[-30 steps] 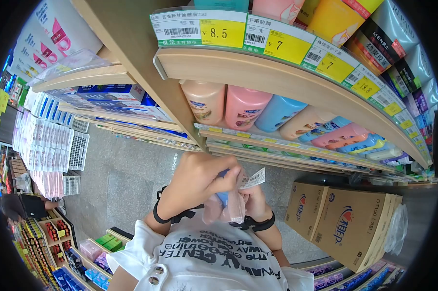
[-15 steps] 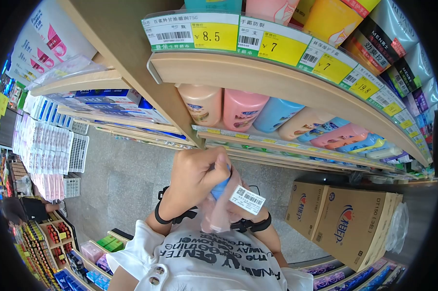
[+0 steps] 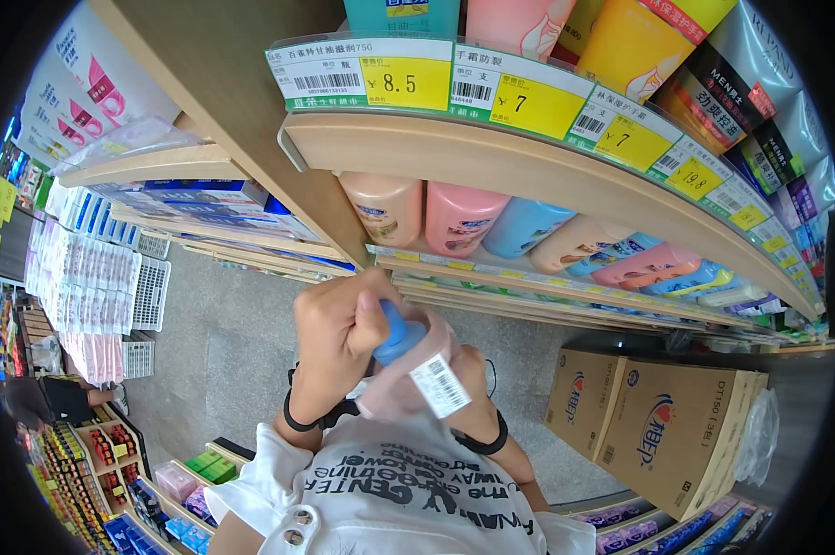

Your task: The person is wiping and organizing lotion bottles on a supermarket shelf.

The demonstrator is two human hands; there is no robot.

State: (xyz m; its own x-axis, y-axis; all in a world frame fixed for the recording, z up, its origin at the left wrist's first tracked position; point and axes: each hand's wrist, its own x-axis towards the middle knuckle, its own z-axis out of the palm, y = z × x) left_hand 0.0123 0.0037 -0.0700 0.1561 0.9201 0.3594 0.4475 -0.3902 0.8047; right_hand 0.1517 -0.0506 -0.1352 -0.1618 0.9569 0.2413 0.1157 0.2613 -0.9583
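In front of my white shirt, my left hand (image 3: 336,335) is closed in a fist on the blue part (image 3: 397,335) of an item. Around and below the blue part is a pale pink, blurred piece (image 3: 390,393), with a white barcode label (image 3: 440,385) on its right side. My right hand (image 3: 473,388) is behind the label, its fingers mostly hidden, and holds the pink piece from the right. What the whole item is I cannot make out.
Above my hands, a wooden shelf (image 3: 491,166) with price tags holds tubes, and pump-style lotion bottles (image 3: 464,217) stand below it. Brown cartons (image 3: 663,425) are on the floor at right. White baskets (image 3: 149,294) and stacked packs are at left; a person's arm (image 3: 98,398) shows at far left.
My left hand has moved left and a little down, showing more of the blue part. The pink piece and its label have shifted left, and the label has turned steeper.
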